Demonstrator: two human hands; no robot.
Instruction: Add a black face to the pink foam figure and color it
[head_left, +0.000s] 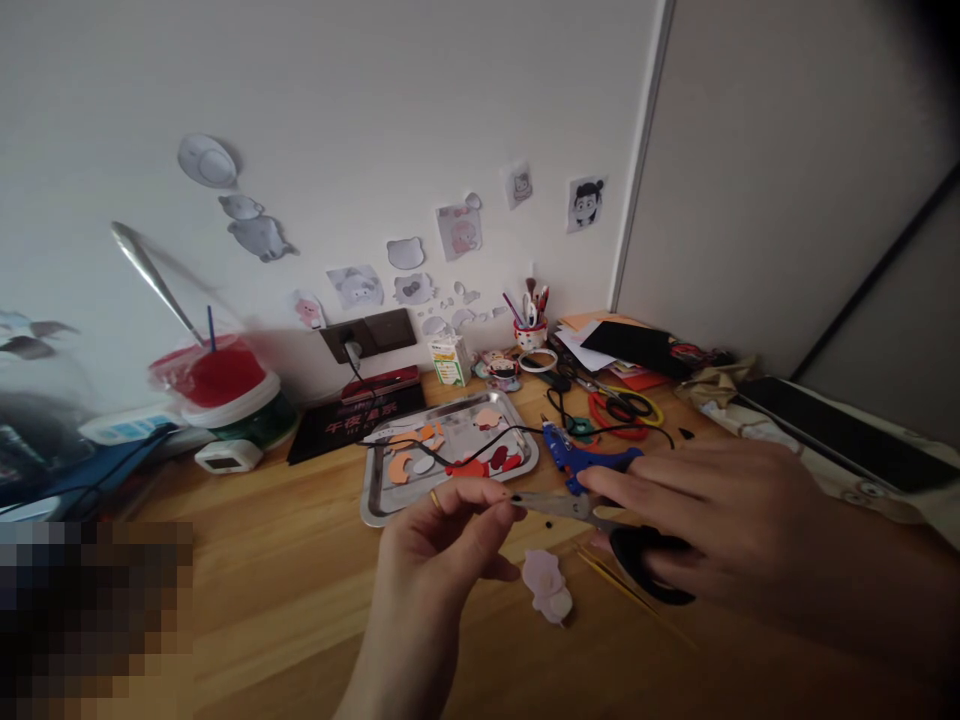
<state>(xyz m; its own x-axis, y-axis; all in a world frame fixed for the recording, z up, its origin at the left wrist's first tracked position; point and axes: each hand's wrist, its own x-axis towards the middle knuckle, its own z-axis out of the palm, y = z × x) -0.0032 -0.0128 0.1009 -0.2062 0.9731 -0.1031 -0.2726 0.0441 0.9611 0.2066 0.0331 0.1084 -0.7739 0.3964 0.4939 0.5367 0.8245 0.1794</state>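
Note:
My right hand [697,520] is closed round black-handled scissors [559,505], with their blades pointing left. The thumb and forefinger of my left hand [450,545] pinch a tiny dark piece [516,497] right at the blade tips; its material is too small to make out. Below the blades a pale pink figure cutout [546,585] lies on the wooden table. Thin yellow sticks [611,578] rest beside it, partly under my right hand. A blue glue gun [581,455] lies just behind the scissors.
A metal tray [375,490] behind my left hand holds several orange, red and white cutouts, with a black cord across it. Further back stand a pen cup [531,332] and a small box [448,360]. A white tub [251,415] is at the left.

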